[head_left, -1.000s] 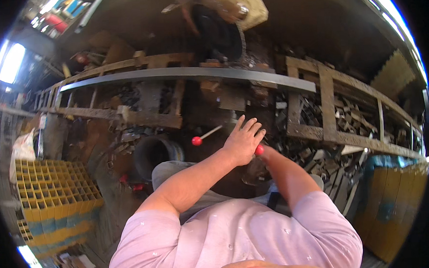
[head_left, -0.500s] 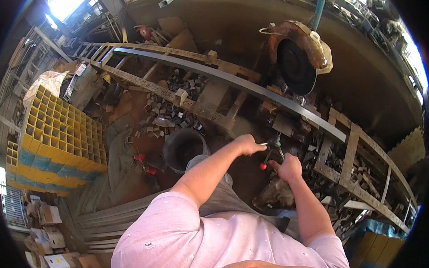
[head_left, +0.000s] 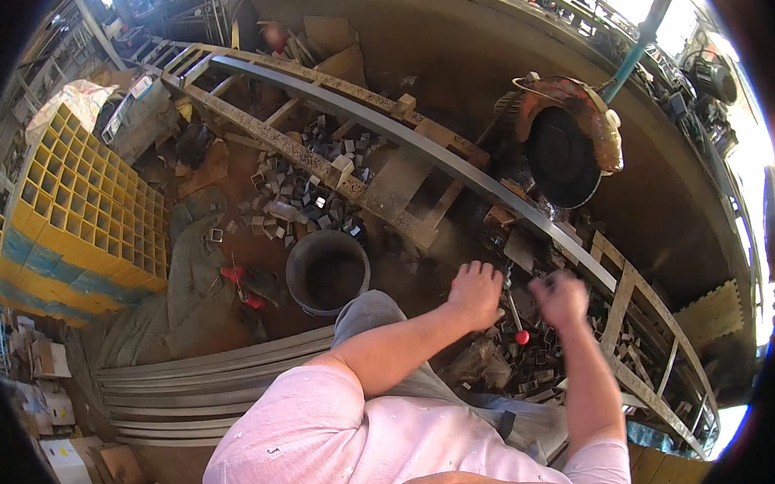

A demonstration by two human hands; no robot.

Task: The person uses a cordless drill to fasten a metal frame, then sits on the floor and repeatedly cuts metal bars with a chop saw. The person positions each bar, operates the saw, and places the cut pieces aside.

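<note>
My left hand (head_left: 476, 294) is curled into a fist at the upper end of a thin metal lever (head_left: 513, 310) with a red ball knob (head_left: 522, 336). The fingers seem closed on the lever's rod. My right hand (head_left: 561, 299) is just right of the lever, blurred by motion, and its grip is unclear. Both hands hover over a wooden frame (head_left: 619, 305) filled with small cut metal pieces. A long grey metal bar (head_left: 418, 141) runs along the frame toward a cut-off saw (head_left: 565, 143) with an orange guard.
A dark bucket (head_left: 326, 271) stands by my knee. Short cut tube pieces (head_left: 295, 203) lie scattered beyond it. A stack of yellow square tubes (head_left: 75, 212) fills the left. Long grey metal strips (head_left: 203, 380) lie on the floor at lower left, near a red-handled tool (head_left: 233, 275).
My head has turned, so the saw and frame now sit further right. My left hand has gone from spread open to curled at the lever. My right hand is moving and blurred.
</note>
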